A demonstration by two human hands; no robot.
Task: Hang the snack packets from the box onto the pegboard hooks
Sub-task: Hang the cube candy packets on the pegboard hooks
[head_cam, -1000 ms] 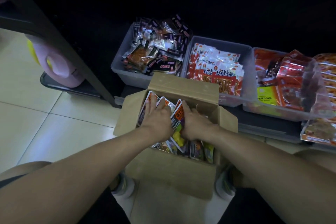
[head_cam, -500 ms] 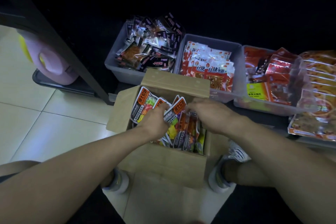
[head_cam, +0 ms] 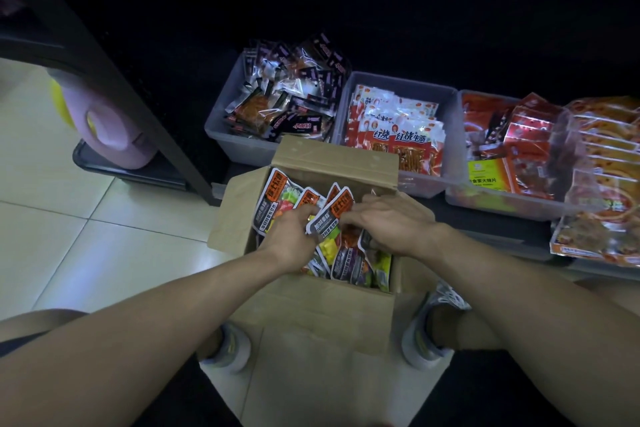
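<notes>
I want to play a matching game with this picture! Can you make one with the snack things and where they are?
Things:
1. cardboard box
2. pink jug
3. red packets bin
4. left hand

Places:
A. far left, by the dark post
B. between the two shoes
C. inside the box, on packets
D. behind the box's far flap

Pairs: 1-B, 2-A, 3-D, 4-C

You are showing both forearms bare, no sleeves reaching wrists. No rings, watch or bands showing on your left hand (head_cam: 289,243) or right hand (head_cam: 391,224). You are wearing pale grey knit sneakers, left shoe (head_cam: 230,345) and right shoe (head_cam: 427,333), with yellowish trim and light soles. Dark fabric edging your left thigh at frame's lower left; legs otherwise bare.
</notes>
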